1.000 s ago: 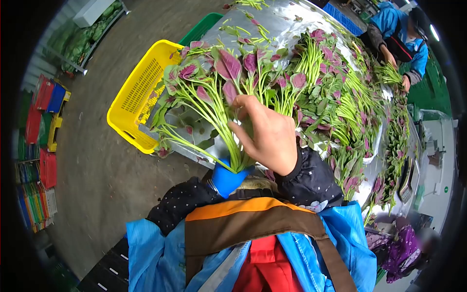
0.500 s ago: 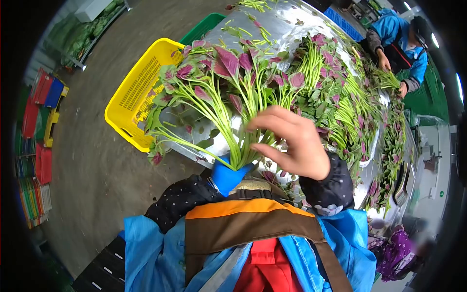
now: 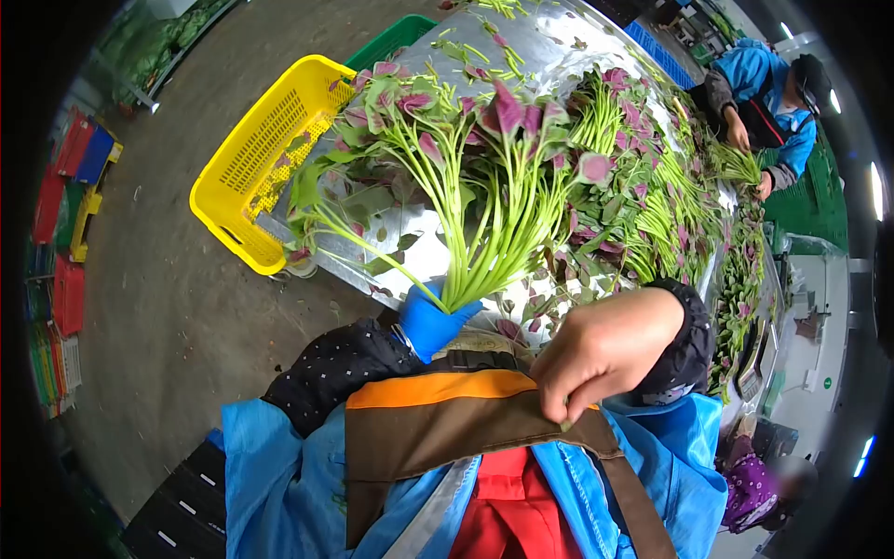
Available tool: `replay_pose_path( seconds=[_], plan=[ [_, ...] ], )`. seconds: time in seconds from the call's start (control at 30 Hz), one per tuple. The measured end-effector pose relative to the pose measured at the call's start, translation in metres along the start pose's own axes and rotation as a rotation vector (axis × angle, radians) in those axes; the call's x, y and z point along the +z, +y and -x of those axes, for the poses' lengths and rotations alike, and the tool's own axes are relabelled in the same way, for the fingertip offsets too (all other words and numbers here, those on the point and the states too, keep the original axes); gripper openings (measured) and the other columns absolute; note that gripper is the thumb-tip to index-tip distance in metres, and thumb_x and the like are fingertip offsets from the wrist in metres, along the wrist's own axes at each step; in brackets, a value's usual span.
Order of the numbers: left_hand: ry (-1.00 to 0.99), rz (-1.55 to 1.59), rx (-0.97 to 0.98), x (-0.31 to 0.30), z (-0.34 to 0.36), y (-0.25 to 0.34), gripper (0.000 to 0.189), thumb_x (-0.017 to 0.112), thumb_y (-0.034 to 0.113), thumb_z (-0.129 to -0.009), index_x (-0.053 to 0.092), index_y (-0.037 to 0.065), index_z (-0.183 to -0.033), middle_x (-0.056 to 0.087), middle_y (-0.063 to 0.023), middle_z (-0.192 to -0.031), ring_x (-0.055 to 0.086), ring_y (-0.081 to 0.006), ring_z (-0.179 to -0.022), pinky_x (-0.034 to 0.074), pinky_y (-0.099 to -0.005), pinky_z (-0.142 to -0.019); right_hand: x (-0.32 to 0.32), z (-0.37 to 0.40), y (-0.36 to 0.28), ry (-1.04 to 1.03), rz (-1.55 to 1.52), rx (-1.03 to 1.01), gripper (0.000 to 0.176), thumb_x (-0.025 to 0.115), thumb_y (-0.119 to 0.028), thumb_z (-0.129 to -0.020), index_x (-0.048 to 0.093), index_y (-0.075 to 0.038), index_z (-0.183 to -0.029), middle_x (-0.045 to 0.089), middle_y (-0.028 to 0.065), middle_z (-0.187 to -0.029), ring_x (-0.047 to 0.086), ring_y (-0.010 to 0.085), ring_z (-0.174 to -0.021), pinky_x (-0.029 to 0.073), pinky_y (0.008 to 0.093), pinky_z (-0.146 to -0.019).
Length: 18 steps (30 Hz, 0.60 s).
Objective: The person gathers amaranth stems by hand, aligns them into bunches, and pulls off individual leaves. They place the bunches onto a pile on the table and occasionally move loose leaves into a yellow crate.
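Observation:
My left hand (image 3: pixel 433 323), in a blue glove, is closed round the lower stems of a bunch of leafy greens (image 3: pixel 466 200) with green and purple leaves, fanned out away from me. My bare right hand (image 3: pixel 605 349) is to the right and nearer my body, over the brown apron (image 3: pixel 456 415). Its fingertips are pinched together, with a small greenish bit just showing between them; what it is cannot be made out. More greens (image 3: pixel 652 219) lie in a heap on the metal table (image 3: pixel 391 238) to the right of the bunch.
A yellow basket (image 3: pixel 209 191) stands at the table's left edge, with a green crate (image 3: pixel 396 37) behind it. Across the table at the right, a person in a blue jacket (image 3: pixel 750 70) handles greens. Another person in purple (image 3: pixel 750 484) is at the lower right. Stacked crates (image 3: pixel 67 298) are far left.
My right hand has moved from beside the stems down and right to the apron, and its fingers have closed. The bunch in my left hand is spread wider.

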<state>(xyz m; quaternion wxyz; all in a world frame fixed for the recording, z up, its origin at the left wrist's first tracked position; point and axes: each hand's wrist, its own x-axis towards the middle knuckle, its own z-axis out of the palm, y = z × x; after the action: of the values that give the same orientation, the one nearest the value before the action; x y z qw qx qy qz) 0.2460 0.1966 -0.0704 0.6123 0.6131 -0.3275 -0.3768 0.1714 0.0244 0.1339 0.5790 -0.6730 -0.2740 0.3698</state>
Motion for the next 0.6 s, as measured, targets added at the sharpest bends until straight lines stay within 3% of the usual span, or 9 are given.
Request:
replay_pose_path(
  seconds=[0.03,0.1,0.13,0.17,0.23,0.3,0.37,0.5,0.6],
  plan=[
    [-0.009,0.003,0.004,0.0,-0.001,0.006,0.023,0.064,0.009,-0.08,0.063,0.002,-0.102,0.067,-0.0132,-0.093,0.065,-0.0227,-0.087,0.05,-0.0338,-0.074,-0.001,0.005,0.002,0.072,-0.011,0.034,0.009,0.065,-0.007,-0.078,0.06,-0.003,-0.085,0.06,0.0096,-0.076,0.06,0.0212,-0.072,0.045,0.0328,-0.064],
    [-0.043,-0.036,-0.002,0.002,-0.003,0.011,0.022,0.064,0.009,-0.08,0.063,0.003,-0.102,0.067,-0.0127,-0.094,0.065,-0.0222,-0.088,0.05,-0.0338,-0.074,-0.009,0.004,0.005,0.654,0.228,0.129,0.015,0.06,0.0,-0.077,0.061,0.0,-0.092,0.062,0.0071,-0.073,0.057,0.0151,-0.06,0.045,0.0281,-0.056],
    [-0.061,-0.077,-0.01,0.001,-0.002,0.013,0.023,0.064,0.009,-0.081,0.063,0.003,-0.103,0.067,-0.0122,-0.094,0.064,-0.022,-0.089,0.05,-0.0339,-0.074,-0.014,-0.006,0.006,0.899,0.031,0.281,0.023,0.057,0.002,-0.074,0.062,0.002,-0.097,0.06,0.007,-0.068,0.053,0.0119,-0.056,0.043,0.0258,-0.053],
    [-0.081,-0.118,-0.018,0.0,-0.001,0.016,0.023,0.063,0.009,-0.081,0.063,0.003,-0.103,0.067,-0.0116,-0.095,0.064,-0.0217,-0.089,0.05,-0.0341,-0.074,-0.022,-0.012,0.015,1.001,0.029,0.232,0.03,0.058,-0.001,-0.071,0.062,0.003,-0.101,0.059,0.0085,-0.066,0.052,0.0094,-0.057,0.043,0.0246,-0.054],
    [-0.11,-0.037,-0.164,-0.002,-0.001,0.03,0.023,0.07,0.008,-0.076,0.062,0.001,-0.097,0.067,-0.0088,-0.089,0.063,-0.0166,-0.081,0.049,-0.0329,-0.069,-0.038,-0.02,0.019,0.982,0.497,0.368,0.038,0.061,-0.01,-0.069,0.061,0.002,-0.105,0.058,0.0058,-0.063,0.051,0.0128,-0.054,0.043,0.0268,-0.054],
    [0.01,-0.01,0.03,0.005,0.003,0.014,0.022,0.069,0.006,-0.076,0.062,0.001,-0.097,0.067,-0.0084,-0.088,0.063,-0.0165,-0.078,0.049,-0.033,-0.067,-0.051,-0.031,0.036,0.932,0.7,0.517,0.041,0.064,-0.017,-0.065,0.063,0.0,-0.102,0.063,0.0172,-0.072,0.063,0.0275,-0.066,0.05,0.0358,-0.062],
    [-0.014,0.008,-0.024,0.005,0.006,0.005,0.023,0.067,0.006,-0.078,0.061,0.001,-0.1,0.066,-0.0084,-0.089,0.063,-0.0166,-0.079,0.049,-0.0322,-0.069,-0.061,-0.035,0.04,0.79,0.805,0.648,0.036,0.066,-0.018,-0.066,0.065,-0.001,-0.097,0.064,0.0174,-0.073,0.064,0.0294,-0.07,0.051,0.0365,-0.065],
    [-0.124,-0.326,0.082,-0.005,-0.001,-0.012,0.024,0.062,0.003,-0.079,0.06,0.0,-0.102,0.066,-0.0099,-0.091,0.063,-0.0192,-0.084,0.049,-0.033,-0.074,-0.062,-0.036,0.035,0.582,0.706,0.559,0.021,0.067,-0.016,-0.068,0.066,-0.002,-0.085,0.064,0.0153,-0.072,0.063,0.0288,-0.066,0.05,0.0357,-0.061],
    [-0.017,-0.167,0.139,0.001,-0.005,-0.001,0.023,0.062,0.002,-0.079,0.06,0.0,-0.102,0.066,-0.0088,-0.088,0.063,-0.0196,-0.083,0.049,-0.0333,-0.074,-0.03,-0.027,0.037,0.388,0.386,0.308,0.008,0.068,-0.011,-0.07,0.068,-0.004,-0.074,0.063,0.0119,-0.066,0.062,0.0249,-0.061,0.049,0.0342,-0.058]
  ],
)
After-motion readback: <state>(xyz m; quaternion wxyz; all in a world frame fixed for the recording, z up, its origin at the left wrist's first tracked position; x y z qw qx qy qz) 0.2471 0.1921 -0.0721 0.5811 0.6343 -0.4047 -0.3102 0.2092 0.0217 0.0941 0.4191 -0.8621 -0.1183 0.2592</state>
